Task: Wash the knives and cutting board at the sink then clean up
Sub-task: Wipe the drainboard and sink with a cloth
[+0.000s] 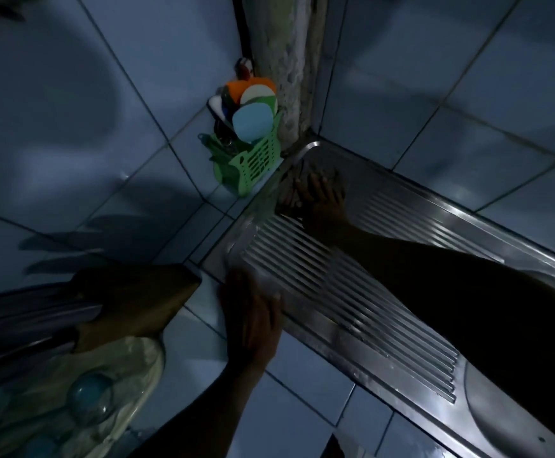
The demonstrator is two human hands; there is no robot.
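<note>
Wooden cutting board (130, 302) lies on the tiled worktop (203, 355) left of my flat, released left hand (253, 315), nearer than my right hand (315, 200), whose grasp I cannot tell.

The scene is dim. A ribbed stainless-steel draining board (352, 292) runs from the far corner toward the near right, set in a pale blue tiled counter (203, 352). The right hand (319, 196) rests at the board's far end, apparently on a dark cloth, though this is hard to tell. The left hand (253, 312) lies flat with straight fingers at the board's near-left edge. A green slotted plastic caddy (253, 163) holding coloured utensils stands in the far corner. A brown wooden cutting board (130, 302) lies at the near left.
</note>
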